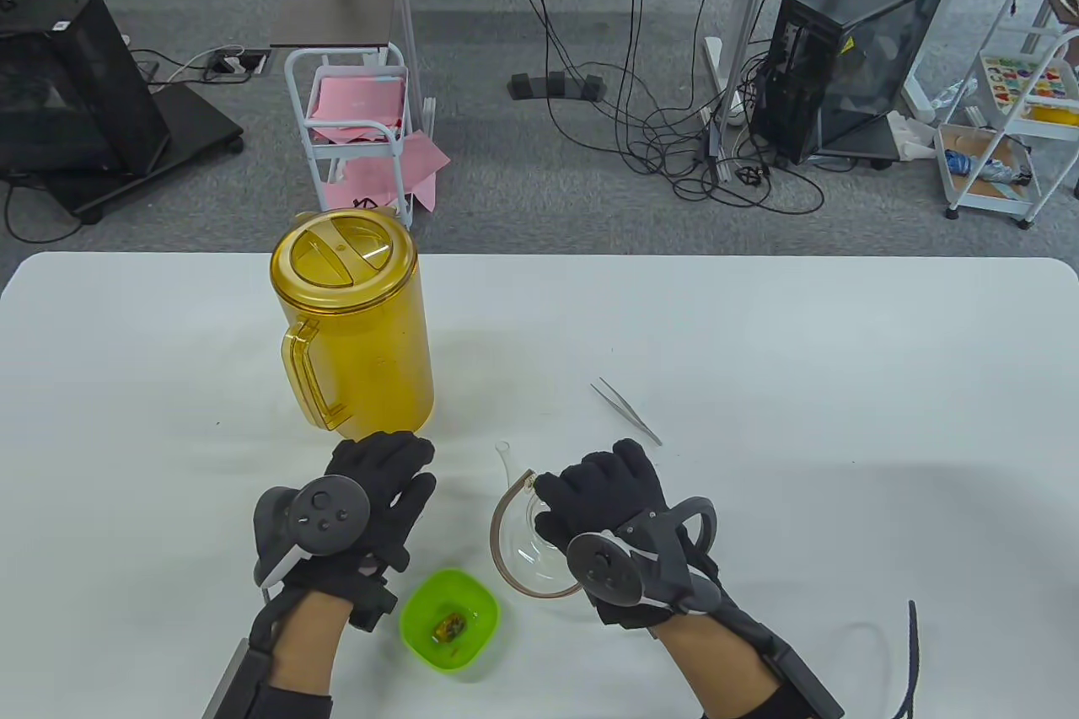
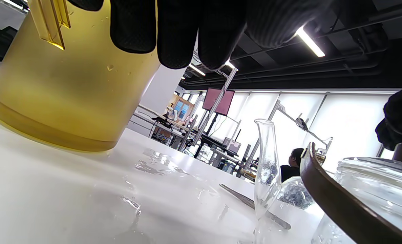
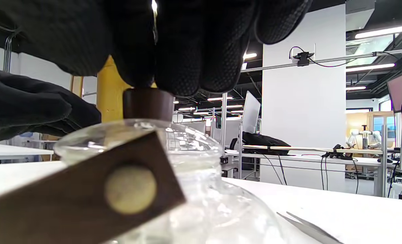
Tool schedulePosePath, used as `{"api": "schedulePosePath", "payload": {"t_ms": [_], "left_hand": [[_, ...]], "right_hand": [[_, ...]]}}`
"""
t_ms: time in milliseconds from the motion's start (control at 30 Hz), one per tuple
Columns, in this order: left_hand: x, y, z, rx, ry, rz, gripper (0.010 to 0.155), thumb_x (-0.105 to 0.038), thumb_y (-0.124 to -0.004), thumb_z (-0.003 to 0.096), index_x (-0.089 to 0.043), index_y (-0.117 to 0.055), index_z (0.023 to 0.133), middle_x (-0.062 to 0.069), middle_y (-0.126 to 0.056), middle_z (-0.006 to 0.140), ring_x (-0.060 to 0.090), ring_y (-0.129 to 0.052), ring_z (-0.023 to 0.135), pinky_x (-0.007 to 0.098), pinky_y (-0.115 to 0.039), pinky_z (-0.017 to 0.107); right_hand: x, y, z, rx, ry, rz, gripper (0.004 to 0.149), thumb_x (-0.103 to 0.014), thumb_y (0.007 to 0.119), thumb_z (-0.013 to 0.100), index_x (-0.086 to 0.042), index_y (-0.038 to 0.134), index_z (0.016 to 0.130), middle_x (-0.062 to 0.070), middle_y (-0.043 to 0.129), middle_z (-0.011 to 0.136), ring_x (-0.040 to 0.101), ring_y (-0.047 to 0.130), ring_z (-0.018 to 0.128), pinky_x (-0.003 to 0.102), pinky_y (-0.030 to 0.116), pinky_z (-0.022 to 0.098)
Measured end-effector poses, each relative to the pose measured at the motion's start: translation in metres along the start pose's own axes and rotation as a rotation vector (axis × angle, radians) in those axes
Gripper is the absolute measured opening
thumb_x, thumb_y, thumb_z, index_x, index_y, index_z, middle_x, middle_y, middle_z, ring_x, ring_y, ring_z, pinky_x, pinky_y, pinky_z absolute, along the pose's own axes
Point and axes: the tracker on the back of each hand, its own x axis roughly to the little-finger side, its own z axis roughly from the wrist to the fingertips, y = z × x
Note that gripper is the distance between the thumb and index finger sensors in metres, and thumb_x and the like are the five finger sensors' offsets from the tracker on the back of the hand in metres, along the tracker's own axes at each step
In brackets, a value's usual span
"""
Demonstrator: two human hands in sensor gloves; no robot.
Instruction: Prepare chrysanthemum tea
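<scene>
A glass teapot (image 1: 529, 550) with a brown hoop handle (image 1: 499, 538) stands at the table's near middle. My right hand (image 1: 582, 476) is over it, and its fingers (image 3: 194, 67) pinch the lid's brown knob (image 3: 148, 103); the glass lid (image 3: 119, 135) sits on the pot's mouth. My left hand (image 1: 396, 466) lies flat to the left, fingers relaxed and empty, their tips close to the base of the lidded yellow pitcher (image 1: 350, 323). A green bowl (image 1: 421, 601) in front holds a dried chrysanthemum (image 1: 449, 626). The teapot's spout (image 2: 267, 169) points away from me.
Metal tweezers (image 1: 625, 411) lie on the white table (image 1: 843, 382) just beyond the teapot. Small water drops (image 2: 160, 166) wet the table near the pitcher (image 2: 68, 91). Beyond the far edge are a white cart (image 1: 354, 137), cables and computer cases.
</scene>
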Motion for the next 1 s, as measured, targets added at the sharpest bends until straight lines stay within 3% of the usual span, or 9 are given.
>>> {"api": "schedulePosePath", "payload": {"t_ms": [200, 433, 633, 767, 1000], "left_hand": [[0.000, 0.001, -0.001, 0.000, -0.001, -0.004, 0.054, -0.051, -0.072, 0.0576, -0.026, -0.073, 0.106, 0.010, -0.076, 0.115, 0.045, -0.065, 0.105, 0.067, -0.041, 0.078], [0.000, -0.001, 0.000, 0.007, -0.003, -0.005, 0.054, -0.051, -0.071, 0.0575, -0.026, -0.074, 0.106, 0.010, -0.076, 0.115, 0.045, -0.066, 0.105, 0.067, -0.041, 0.078], [0.000, -0.002, 0.000, 0.014, 0.001, -0.007, 0.054, -0.051, -0.072, 0.0575, -0.026, -0.073, 0.106, 0.010, -0.076, 0.114, 0.044, -0.066, 0.105, 0.067, -0.041, 0.078], [0.000, -0.001, 0.000, 0.010, 0.003, -0.010, 0.054, -0.051, -0.072, 0.0574, -0.026, -0.073, 0.106, 0.010, -0.076, 0.114, 0.045, -0.066, 0.105, 0.067, -0.041, 0.078], [-0.001, -0.002, 0.000, 0.010, 0.001, -0.011, 0.055, -0.051, -0.072, 0.0574, -0.026, -0.073, 0.106, 0.010, -0.076, 0.114, 0.045, -0.066, 0.105, 0.068, -0.042, 0.077]], "right_hand": [[-0.002, 0.011, 0.003, -0.062, 0.009, -0.028, 0.050, -0.053, 0.081, 0.052, -0.035, 0.080, 0.099, 0.000, 0.084, 0.099, 0.032, 0.083, 0.096, 0.066, 0.052, 0.073], [-0.003, 0.011, 0.002, 0.025, 0.028, 0.020, 0.044, -0.044, 0.079, 0.054, -0.033, 0.082, 0.097, 0.000, 0.083, 0.099, 0.031, 0.082, 0.097, 0.066, 0.050, 0.075], [0.006, -0.002, -0.001, 0.130, 0.085, 0.089, 0.046, -0.044, 0.076, 0.055, -0.029, 0.079, 0.098, 0.002, 0.079, 0.099, 0.033, 0.079, 0.096, 0.067, 0.047, 0.076], [0.031, -0.011, -0.002, 0.199, 0.204, 0.129, 0.046, -0.044, 0.074, 0.055, -0.029, 0.077, 0.099, 0.002, 0.077, 0.100, 0.033, 0.077, 0.097, 0.067, 0.045, 0.077], [0.113, -0.016, -0.016, 0.231, 0.533, 0.146, 0.046, -0.044, 0.071, 0.057, -0.029, 0.075, 0.101, 0.002, 0.074, 0.102, 0.033, 0.074, 0.099, 0.067, 0.041, 0.078]]}}
